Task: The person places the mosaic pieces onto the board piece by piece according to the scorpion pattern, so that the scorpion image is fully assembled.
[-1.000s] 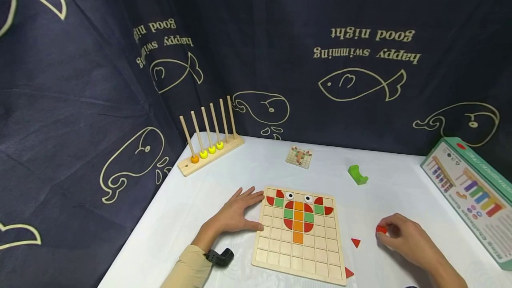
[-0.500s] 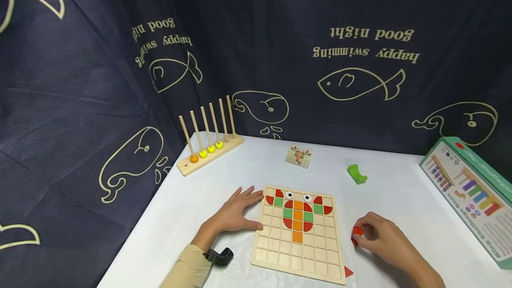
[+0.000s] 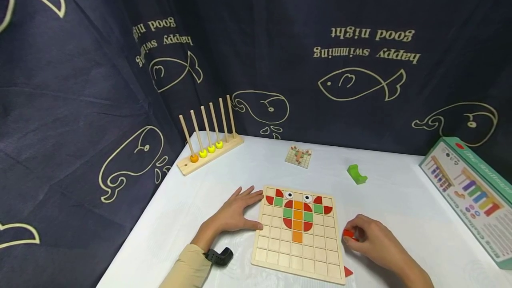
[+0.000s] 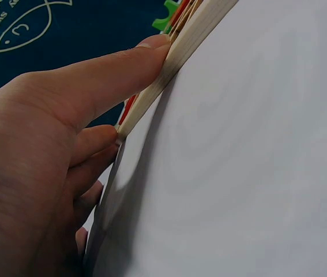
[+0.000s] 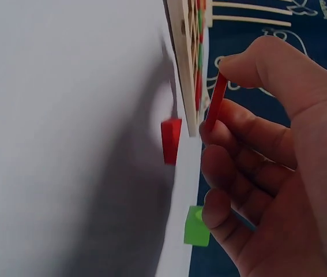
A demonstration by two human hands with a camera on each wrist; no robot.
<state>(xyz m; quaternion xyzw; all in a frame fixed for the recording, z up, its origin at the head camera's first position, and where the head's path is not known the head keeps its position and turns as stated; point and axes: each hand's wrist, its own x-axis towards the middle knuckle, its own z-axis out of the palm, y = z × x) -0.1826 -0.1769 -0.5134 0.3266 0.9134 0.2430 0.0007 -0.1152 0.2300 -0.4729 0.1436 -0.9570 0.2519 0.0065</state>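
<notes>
My left hand (image 3: 236,214) lies spread at the left edge of a square wooden grid board (image 3: 280,248), thumb and fingertips touching its rim. Red, green and orange tiles and two eye discs form a figure in the board's upper half. Just off the board's right edge, my right hand (image 3: 372,239) pinches a thin red tile (image 5: 216,101) between thumb and fingertips. The tile stands edge-on in the right wrist view, so its outline is hidden. A red triangular tile (image 3: 348,271) lies against the board's lower right edge.
Behind the board lies a small pattern card (image 3: 298,157). A green notched block (image 3: 357,174) is to its right. A peg rack (image 3: 210,155) with orange and yellow beads stands back left. A game box (image 3: 468,199) sits at the right. Dark printed cloth (image 3: 256,48) encloses the table.
My right hand has moved left toward the board with red in its fingertips, passing over a loose red triangle that no longer shows on the table. My left hand stays put.
</notes>
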